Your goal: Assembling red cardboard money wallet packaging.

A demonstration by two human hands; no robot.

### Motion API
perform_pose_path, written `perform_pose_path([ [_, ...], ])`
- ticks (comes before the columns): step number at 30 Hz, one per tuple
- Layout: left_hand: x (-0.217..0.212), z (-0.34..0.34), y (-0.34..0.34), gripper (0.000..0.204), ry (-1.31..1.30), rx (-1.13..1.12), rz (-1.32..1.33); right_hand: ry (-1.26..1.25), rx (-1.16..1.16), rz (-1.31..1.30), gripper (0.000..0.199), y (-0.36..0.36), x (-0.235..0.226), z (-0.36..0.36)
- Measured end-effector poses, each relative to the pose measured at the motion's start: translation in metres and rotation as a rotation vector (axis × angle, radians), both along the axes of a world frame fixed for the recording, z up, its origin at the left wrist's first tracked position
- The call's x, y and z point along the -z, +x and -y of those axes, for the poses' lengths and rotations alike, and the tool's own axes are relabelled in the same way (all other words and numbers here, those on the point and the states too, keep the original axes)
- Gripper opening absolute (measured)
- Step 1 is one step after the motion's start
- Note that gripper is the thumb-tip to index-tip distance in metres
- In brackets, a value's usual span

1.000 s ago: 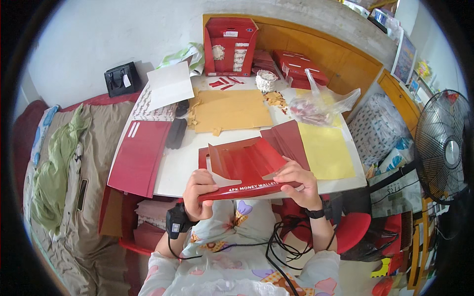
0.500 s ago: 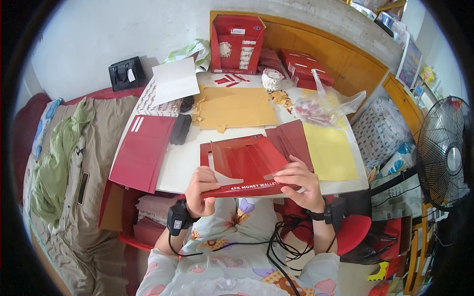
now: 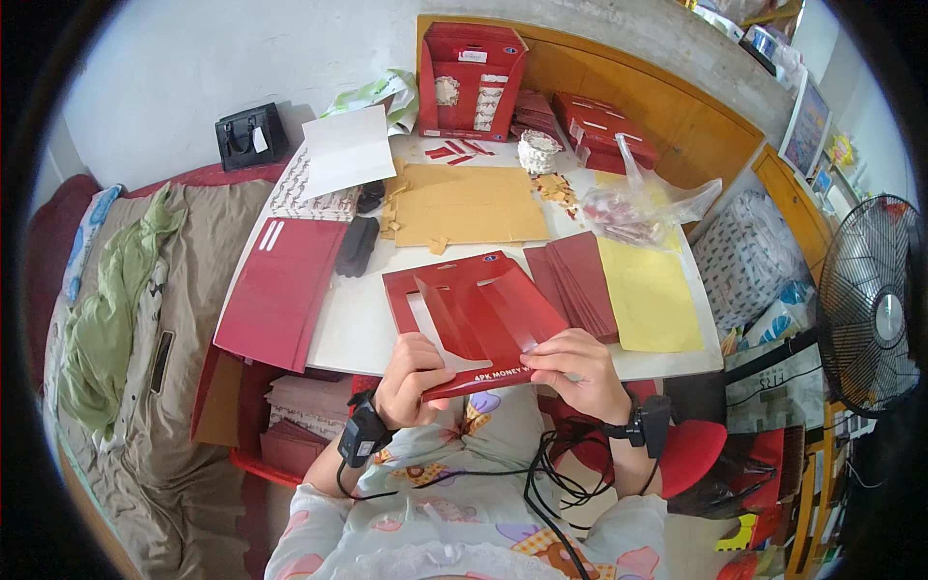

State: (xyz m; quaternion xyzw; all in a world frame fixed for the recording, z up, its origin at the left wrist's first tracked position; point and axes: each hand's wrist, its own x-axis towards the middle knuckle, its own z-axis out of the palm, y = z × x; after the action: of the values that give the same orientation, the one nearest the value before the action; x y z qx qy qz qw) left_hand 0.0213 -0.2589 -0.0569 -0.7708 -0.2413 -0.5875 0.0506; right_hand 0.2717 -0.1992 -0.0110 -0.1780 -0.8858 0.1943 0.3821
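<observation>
Over the table's near edge I hold a flat red card packaging sleeve (image 3: 454, 302) with white print along its near edge and cut-out windows. A loose flap stands up from its face. My left hand (image 3: 414, 379) grips its near left corner, fingers curled over the edge. At the near right side my right hand (image 3: 583, 375) pinches the edge between thumb and fingers. Just beyond it, dark red paper wallets (image 3: 578, 285) lie fanned in a stack. To the left is a larger stack of flat red card pieces (image 3: 280, 300).
A tan board (image 3: 471, 208) lies mid-table, with a yellow sheet (image 3: 652, 300) at right. Behind stand a red display box (image 3: 472, 87), a white roll (image 3: 537, 152) and a clear plastic bag (image 3: 648, 208). A black fan (image 3: 875, 304) stands at right. Black cables (image 3: 556, 483) hang over my lap.
The sleeve has turned clockwise and tipped, so more of its face shows. My left hand has shifted slightly right along the near edge. Both hands keep their grip.
</observation>
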Motion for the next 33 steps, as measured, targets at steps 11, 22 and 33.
perform_pose_path([
  [11,-0.003,-0.006,-0.006,0.027,-0.085,-0.020,0.158,0.048,0.053,-0.077,0.031,0.013,-0.006,-0.012],
  [22,-0.070,-0.031,-0.023,0.020,-0.331,-0.091,0.448,-0.138,-0.090,-0.425,0.025,-0.013,-0.048,-0.046],
  [33,-0.082,-0.051,-0.019,0.014,-0.301,0.034,0.615,-0.197,0.043,-0.732,0.019,-0.042,-0.049,-0.051],
])
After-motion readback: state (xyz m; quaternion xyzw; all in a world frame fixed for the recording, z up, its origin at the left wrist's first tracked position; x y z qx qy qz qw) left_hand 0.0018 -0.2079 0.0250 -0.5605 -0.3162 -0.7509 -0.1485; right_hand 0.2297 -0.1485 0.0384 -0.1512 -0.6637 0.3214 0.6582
